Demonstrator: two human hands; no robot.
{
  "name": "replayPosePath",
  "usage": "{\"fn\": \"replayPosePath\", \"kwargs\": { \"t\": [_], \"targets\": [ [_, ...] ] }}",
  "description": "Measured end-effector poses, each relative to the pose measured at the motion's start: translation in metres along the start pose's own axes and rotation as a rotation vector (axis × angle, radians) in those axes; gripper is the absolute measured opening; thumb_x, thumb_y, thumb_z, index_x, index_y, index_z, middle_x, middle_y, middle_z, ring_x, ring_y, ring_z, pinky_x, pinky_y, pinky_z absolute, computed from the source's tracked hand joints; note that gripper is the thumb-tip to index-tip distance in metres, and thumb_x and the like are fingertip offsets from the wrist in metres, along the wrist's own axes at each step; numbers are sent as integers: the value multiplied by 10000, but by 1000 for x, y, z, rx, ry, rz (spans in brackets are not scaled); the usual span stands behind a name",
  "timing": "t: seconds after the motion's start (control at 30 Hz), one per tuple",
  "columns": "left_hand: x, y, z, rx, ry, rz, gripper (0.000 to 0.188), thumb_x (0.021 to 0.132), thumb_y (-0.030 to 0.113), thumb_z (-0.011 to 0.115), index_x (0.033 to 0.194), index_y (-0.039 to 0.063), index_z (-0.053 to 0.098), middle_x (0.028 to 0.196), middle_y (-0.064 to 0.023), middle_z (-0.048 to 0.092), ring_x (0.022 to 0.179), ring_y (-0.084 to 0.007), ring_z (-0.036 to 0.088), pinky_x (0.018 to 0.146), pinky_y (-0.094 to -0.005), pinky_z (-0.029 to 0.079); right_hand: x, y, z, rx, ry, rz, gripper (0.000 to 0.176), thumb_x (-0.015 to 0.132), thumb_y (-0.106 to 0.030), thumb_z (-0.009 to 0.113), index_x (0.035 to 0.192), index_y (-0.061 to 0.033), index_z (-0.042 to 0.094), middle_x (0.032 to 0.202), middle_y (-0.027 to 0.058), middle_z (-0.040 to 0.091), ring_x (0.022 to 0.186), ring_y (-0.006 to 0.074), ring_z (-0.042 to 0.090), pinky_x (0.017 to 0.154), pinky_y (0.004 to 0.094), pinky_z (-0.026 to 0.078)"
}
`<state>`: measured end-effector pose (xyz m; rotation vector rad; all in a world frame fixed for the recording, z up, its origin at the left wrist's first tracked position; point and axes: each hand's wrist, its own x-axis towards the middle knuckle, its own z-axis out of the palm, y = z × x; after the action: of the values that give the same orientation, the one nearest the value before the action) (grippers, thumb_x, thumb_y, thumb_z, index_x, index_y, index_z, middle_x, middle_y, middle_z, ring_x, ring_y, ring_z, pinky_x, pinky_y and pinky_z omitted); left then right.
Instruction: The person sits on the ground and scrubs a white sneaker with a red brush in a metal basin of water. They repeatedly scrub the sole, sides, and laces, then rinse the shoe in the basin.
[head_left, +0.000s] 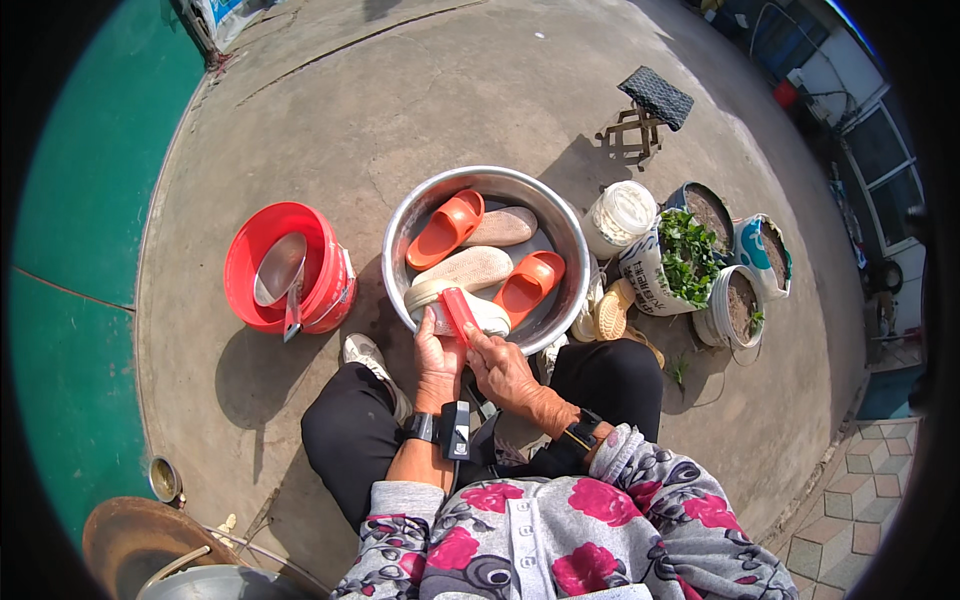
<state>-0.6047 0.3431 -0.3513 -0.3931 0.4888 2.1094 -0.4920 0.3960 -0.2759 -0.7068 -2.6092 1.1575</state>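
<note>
My left hand (439, 349) holds a white shoe (487, 315) at the near rim of a round metal basin (576, 247). In my right hand (502, 367) is a red brush (457, 309), laid against the shoe; its bristles are hidden. Inside the basin lie two orange slippers, one at the upper left (442, 236) and one at the right (529, 289). Between them rest two pale shoes with their soles up, one farther off (504, 226) and one nearer (469, 268).
Left of the basin stands a red bucket (240, 300) with a metal dipper (280, 270). To the right are a white plastic jar (621, 214), yellow footwear (613, 309), a plant sack (646, 281) and soil-filled pots. A folding stool (645, 112) stands farther off. A large pan (127, 540) is at the lower left.
</note>
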Motion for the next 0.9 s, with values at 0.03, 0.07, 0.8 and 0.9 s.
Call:
{"fn": "replayPosePath", "kwargs": {
  "t": [0.03,0.07,0.8,0.9],
  "targets": [
    [-1,-1,-1,-8,13,35,371,908,253,491,1183,4,486,1136,-121,568,1073,-258,530,942,-419,415,2,4,-1,-39,97,44,315,851,-118,492,1134,17,515,678,239,580,686,401,586,607,455,459],
    [-2,-3,-1,-68,-60,37,355,882,190,538,1179,1,493,1144,-114,567,1079,-257,529,950,-434,405,5,10,-3,-65,114,72,318,845,-102,502,1141,16,511,661,232,579,658,403,586,581,444,462],
    [-5,18,20,-483,-76,64,408,906,294,499,1207,19,494,1204,-118,559,1122,-287,519,985,-527,350,18,58,-17,978,539,793,691,804,-339,675,1321,2,369,913,53,575,726,111,540,661,265,460],
    [-9,15,24,-431,-96,86,411,920,309,468,1208,19,495,1208,-121,556,1131,-287,513,989,-529,346,27,63,-21,1203,585,640,675,779,-391,693,1274,-21,421,1010,44,562,842,117,540,725,279,463]
  ]
}}
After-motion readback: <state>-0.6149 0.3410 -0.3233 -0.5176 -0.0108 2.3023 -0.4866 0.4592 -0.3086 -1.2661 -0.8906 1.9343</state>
